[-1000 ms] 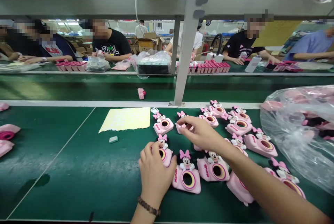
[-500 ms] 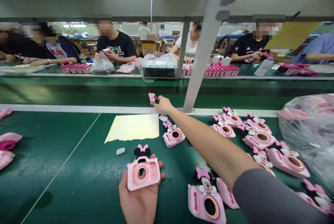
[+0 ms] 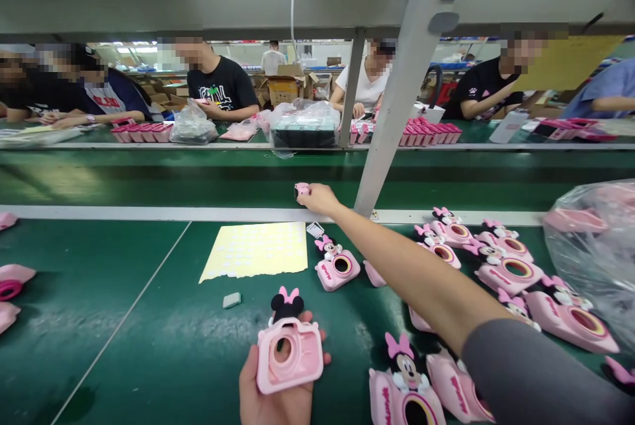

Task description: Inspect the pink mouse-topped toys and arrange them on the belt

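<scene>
In my left hand (image 3: 278, 398) lies a pink camera-shaped silicone case (image 3: 265, 362), its hollow back facing me and a black mouse-eared head with a pink bow on top. My fingers curl round its right side. My right hand (image 3: 320, 199) is stretched far forward over the white rail, gripping a small pink toy camera (image 3: 301, 190); its details are too small to make out. Between the hands, another pink mouse case (image 3: 337, 270) rests on the green table beside the yellow sheet (image 3: 258, 250). More such cases (image 3: 407, 392) lie under and right of my right arm.
A slanted white post (image 3: 391, 88) rises just right of my right hand. Clear plastic bag (image 3: 595, 246) with pink pieces sits at the right edge. A small pale block (image 3: 231, 300) is left of the case. Several co-workers sit across the line behind rows of pink items (image 3: 429, 133).
The small pink toy camera in my right hand has turned and shifted slightly right. My view has moved a little; my left hand still holds the case, now lower and further right.
</scene>
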Action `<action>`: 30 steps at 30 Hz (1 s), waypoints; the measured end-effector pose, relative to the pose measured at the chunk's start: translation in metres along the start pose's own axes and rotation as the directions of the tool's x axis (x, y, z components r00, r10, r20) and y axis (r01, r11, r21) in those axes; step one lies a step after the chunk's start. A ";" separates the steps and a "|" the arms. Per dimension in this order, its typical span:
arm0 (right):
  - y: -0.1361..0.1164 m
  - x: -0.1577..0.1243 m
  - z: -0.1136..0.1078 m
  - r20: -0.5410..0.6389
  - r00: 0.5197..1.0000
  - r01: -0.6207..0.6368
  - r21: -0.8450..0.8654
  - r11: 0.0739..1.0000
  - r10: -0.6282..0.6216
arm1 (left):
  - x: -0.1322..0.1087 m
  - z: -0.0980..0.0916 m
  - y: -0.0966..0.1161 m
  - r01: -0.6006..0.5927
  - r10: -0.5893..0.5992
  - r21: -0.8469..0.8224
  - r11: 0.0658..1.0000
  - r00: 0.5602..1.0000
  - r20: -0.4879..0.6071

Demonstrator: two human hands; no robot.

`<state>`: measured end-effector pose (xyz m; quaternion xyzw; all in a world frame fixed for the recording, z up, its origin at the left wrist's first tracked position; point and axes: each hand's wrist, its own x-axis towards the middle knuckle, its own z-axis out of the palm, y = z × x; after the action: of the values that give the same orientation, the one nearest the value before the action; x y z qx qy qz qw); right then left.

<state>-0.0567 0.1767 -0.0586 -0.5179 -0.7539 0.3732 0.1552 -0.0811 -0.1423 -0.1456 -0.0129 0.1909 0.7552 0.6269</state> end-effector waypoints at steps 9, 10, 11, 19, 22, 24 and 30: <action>0.058 -0.253 -0.059 0.477 0.845 -0.196 0.697 0.690 -0.242 | -0.006 0.033 -0.025 -0.115 0.126 0.064 0.991 0.972 -0.198; 0.068 -0.279 -0.052 0.500 0.833 -0.253 0.723 0.642 -0.235 | -0.009 0.035 -0.032 -0.101 0.112 0.070 0.992 0.975 -0.193; 0.077 -0.300 -0.045 0.510 0.830 -0.291 0.740 0.606 -0.224 | -0.012 0.038 -0.039 -0.070 0.085 0.082 0.994 0.979 -0.186; 0.113 -0.350 -0.028 0.409 0.852 -0.267 0.876 0.401 -0.327 | -0.050 0.087 -0.084 0.121 -0.076 0.222 0.967 0.976 -0.203; 0.118 -0.358 -0.034 0.350 0.851 -0.217 0.913 0.345 -0.391 | -0.057 0.097 -0.089 0.112 -0.050 0.278 0.954 0.974 -0.221; 0.120 -0.363 -0.035 0.322 0.850 -0.196 0.928 0.316 -0.417 | -0.060 0.099 -0.091 0.089 -0.017 0.322 0.943 0.975 -0.222; 0.126 -0.369 -0.037 0.308 0.856 -0.172 0.927 0.335 -0.415 | -0.064 0.092 -0.105 -0.031 0.116 0.428 0.903 0.978 -0.175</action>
<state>0.2033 -0.1163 -0.0686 -0.1579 -0.4519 0.8410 0.2521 0.0527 -0.1603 -0.0722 0.0558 0.4111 0.7141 0.5638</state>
